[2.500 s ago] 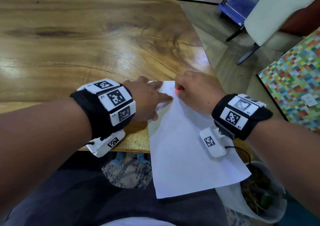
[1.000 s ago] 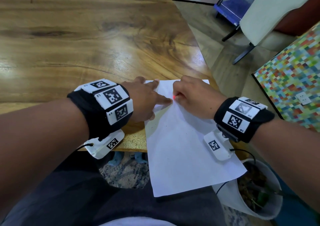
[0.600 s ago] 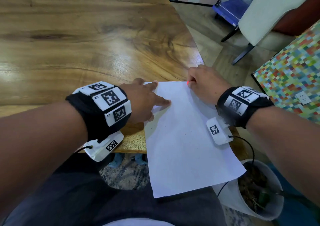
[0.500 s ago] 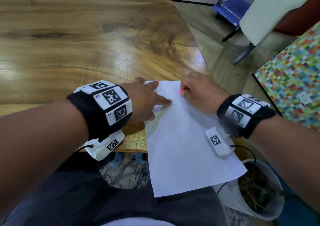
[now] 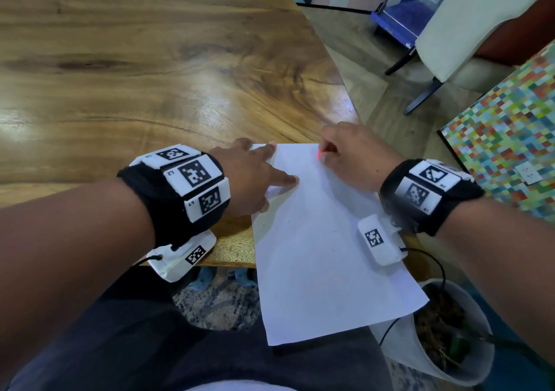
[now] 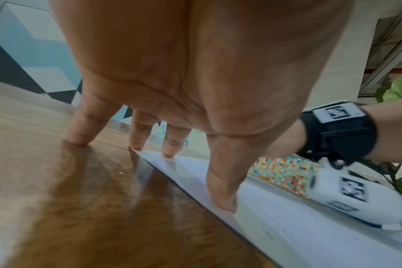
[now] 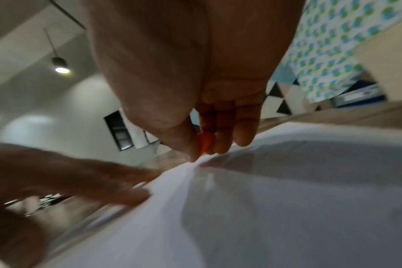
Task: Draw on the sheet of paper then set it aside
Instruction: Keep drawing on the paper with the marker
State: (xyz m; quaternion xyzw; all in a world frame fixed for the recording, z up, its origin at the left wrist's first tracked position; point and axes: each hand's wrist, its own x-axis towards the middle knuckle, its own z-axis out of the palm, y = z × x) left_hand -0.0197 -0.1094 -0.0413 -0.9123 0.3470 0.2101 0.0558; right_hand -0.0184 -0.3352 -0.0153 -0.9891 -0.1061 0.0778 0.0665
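A white sheet of paper (image 5: 318,240) lies at the wooden table's near right corner, its lower half hanging over the edge. My left hand (image 5: 255,177) is spread flat, fingertips (image 6: 223,203) pressing the sheet's left edge and the wood beside it. My right hand (image 5: 351,153) pinches a short red-orange crayon (image 5: 319,155) between thumb and fingers, its tip (image 7: 204,143) on the paper near the top edge. No drawn marks show clearly on the paper (image 7: 287,199).
The wooden table (image 5: 150,75) stretches away to the left and back. Right of the table are a potted plant in a white pot (image 5: 444,336), a multicoloured mosaic panel (image 5: 510,126), and a chair (image 5: 444,36) farther back.
My right hand with the crayon has swept back and forth along the top of the sheet, now sitting nearer the top right. The left hand has kept its place.
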